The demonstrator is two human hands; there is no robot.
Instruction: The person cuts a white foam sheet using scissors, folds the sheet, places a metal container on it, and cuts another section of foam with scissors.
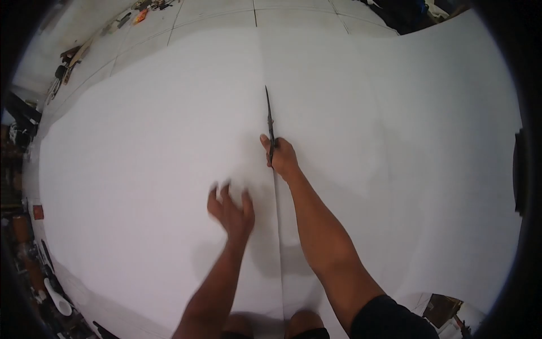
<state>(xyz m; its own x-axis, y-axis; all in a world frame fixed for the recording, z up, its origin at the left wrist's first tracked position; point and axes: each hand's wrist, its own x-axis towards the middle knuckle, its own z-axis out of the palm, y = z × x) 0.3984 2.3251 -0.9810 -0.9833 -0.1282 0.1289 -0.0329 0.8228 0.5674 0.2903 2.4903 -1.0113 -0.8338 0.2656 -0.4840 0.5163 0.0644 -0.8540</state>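
A large white sheet [141,141] is spread over the tiled floor. My right hand [285,157] is closed round the handles of dark scissors [270,121], whose blades point away from me, up the middle of the sheet. From the scissors a straight cut line [278,226] runs back toward my knees. My left hand [230,210] is held over the sheet left of that line, fingers spread and slightly blurred, with nothing in it.
Floor tiles [226,16] show beyond the far edge. Tools and assorted items line the left side, with a white spoon-shaped object [58,296] and a small red box [38,212]. Dark items [401,14] lie at the top right. My knees [305,321] are at the bottom.
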